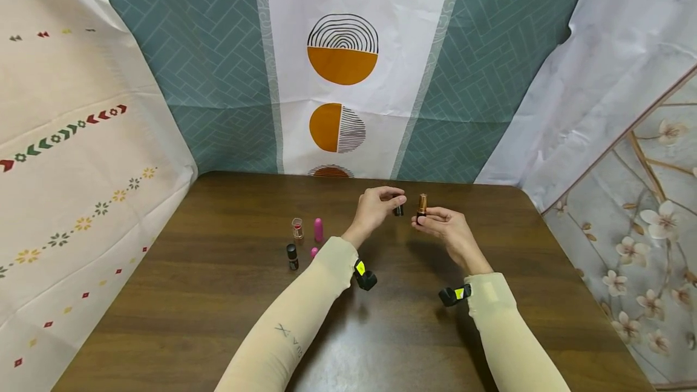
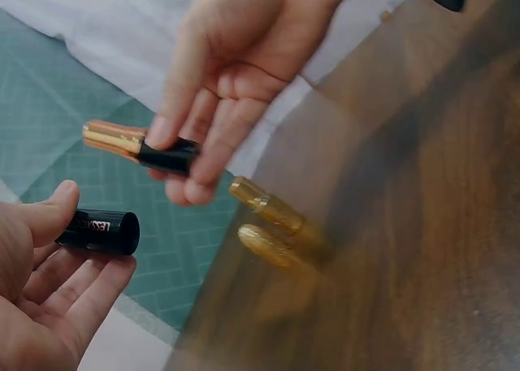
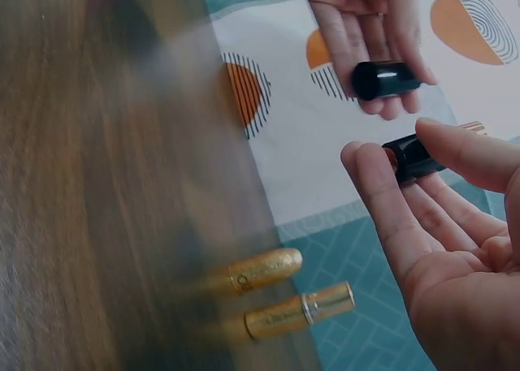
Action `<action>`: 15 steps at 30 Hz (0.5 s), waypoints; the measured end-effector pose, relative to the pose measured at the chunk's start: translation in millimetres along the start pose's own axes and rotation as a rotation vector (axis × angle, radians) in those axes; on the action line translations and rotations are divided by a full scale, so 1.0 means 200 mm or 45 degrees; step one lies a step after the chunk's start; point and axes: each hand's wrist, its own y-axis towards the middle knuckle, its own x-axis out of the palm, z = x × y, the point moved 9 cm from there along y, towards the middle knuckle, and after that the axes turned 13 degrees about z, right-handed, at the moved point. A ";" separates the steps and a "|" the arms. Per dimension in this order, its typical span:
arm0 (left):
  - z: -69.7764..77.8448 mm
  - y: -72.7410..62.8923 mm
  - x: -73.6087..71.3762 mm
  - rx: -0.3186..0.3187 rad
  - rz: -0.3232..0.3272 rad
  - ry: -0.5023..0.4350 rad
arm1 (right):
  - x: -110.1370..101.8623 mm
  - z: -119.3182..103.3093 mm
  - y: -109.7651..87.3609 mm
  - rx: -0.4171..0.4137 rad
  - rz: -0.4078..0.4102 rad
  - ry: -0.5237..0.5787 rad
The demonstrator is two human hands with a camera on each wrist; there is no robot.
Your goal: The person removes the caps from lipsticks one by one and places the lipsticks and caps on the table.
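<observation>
My left hand (image 1: 373, 209) pinches a black lipstick cap (image 2: 101, 232) between thumb and fingers. White lettering runs along the cap, and its round end faces the other hand in the left wrist view. My right hand (image 1: 451, 232) grips the black base of a lipstick (image 1: 422, 204), whose gold upper part points up in the head view. Cap and lipstick are apart, side by side above the far part of the table. Beneath the hands, a gold ribbed tube (image 3: 301, 312) and a rounded gold tube (image 3: 253, 272) stand on the table, their lower ends blurred.
Left of my left forearm stand a clear-capped lipstick (image 1: 297, 229), a pink tube (image 1: 318, 230) and a small black bottle (image 1: 292, 256). A pink round-topped item (image 1: 314, 251) is partly covered by the sleeve. Patterned cloth hangs behind the wooden table (image 1: 218, 319).
</observation>
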 end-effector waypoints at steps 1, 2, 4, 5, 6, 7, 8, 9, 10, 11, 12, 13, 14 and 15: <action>-0.01 0.00 0.02 -0.003 -0.011 -0.002 | -0.01 0.00 0.00 0.001 0.012 0.001; -0.02 -0.01 0.03 -0.002 -0.020 0.011 | -0.02 0.00 0.00 0.001 0.021 0.001; -0.05 -0.01 0.05 0.003 -0.032 0.039 | -0.03 0.00 0.01 0.004 0.028 0.005; -0.06 -0.02 0.06 0.010 -0.035 0.061 | -0.04 0.00 0.01 0.004 0.027 0.002; -0.07 -0.02 0.07 0.017 -0.036 0.081 | -0.04 0.00 0.01 0.007 0.027 0.008; -0.08 -0.02 0.08 0.022 -0.037 0.103 | -0.04 0.01 0.01 0.009 0.025 0.010; -0.09 -0.02 0.09 0.032 -0.034 0.130 | -0.05 0.01 0.01 0.010 0.024 0.010; -0.09 -0.02 0.09 0.037 -0.033 0.148 | -0.05 0.02 0.01 0.014 0.026 0.011; -0.10 -0.02 0.10 0.042 -0.033 0.166 | -0.05 0.02 0.01 0.013 0.027 0.008; -0.11 -0.02 0.11 0.046 -0.037 0.177 | -0.06 0.03 0.01 0.014 0.029 0.004; -0.12 -0.02 0.12 0.048 -0.042 0.182 | -0.06 0.03 0.02 0.017 0.030 0.003; -0.12 -0.03 0.12 0.047 -0.048 0.185 | -0.07 0.04 0.02 0.019 0.030 0.000; -0.13 -0.03 0.13 0.047 -0.054 0.186 | -0.07 0.04 0.02 0.023 0.035 -0.002; -0.13 -0.03 0.14 0.044 -0.066 0.184 | -0.08 0.04 0.02 0.026 0.039 -0.001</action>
